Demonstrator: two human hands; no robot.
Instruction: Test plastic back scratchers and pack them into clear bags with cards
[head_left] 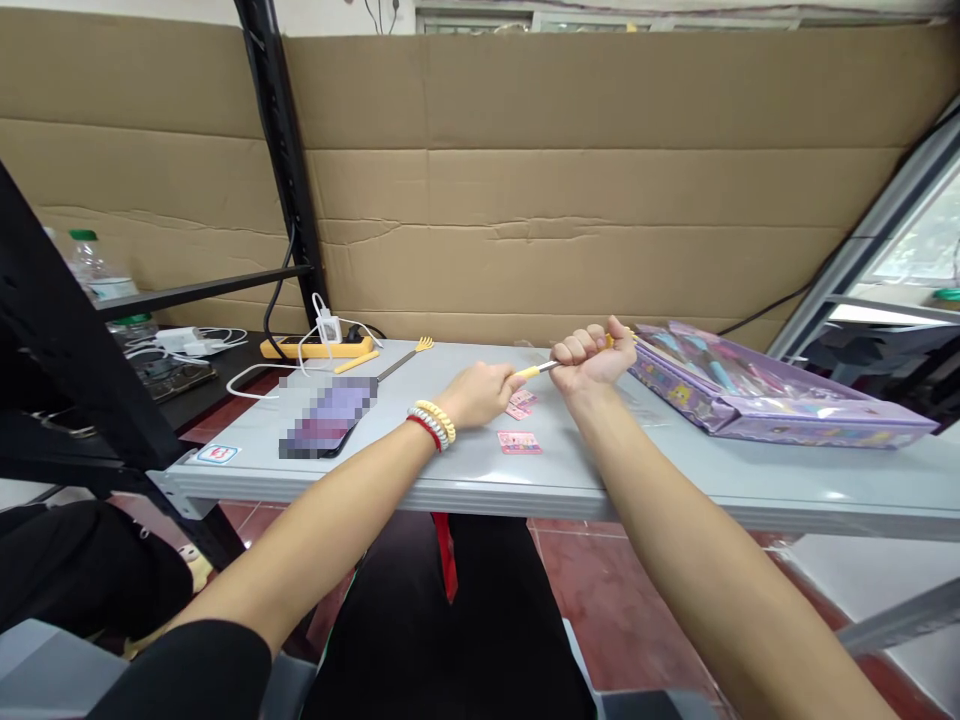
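My left hand [484, 393] is closed on the yellow end of a slim metal rod [547, 367], held level just above the table. My right hand [596, 358], a closed fist with the thumb up, wraps the rod's other part, and a bit of yellow shows past its fingers. Most of the rod is hidden in the fist. Below and between my hands lie small pink printed cards [519, 442]. To the left rests another metal rod with a yellow fork-like end [424, 344], its lower part running behind a phone [330, 418]. Near it is a short yellow stick [357, 362].
A purple printed box [810, 415] with a clear window stands at the right of the grey table [450, 488]. A yellow power strip [315, 347] with white cables sits at the back left. Black shelf posts [281, 130] and a cardboard wall [562, 190] border the space. Another person's leg is at lower left.
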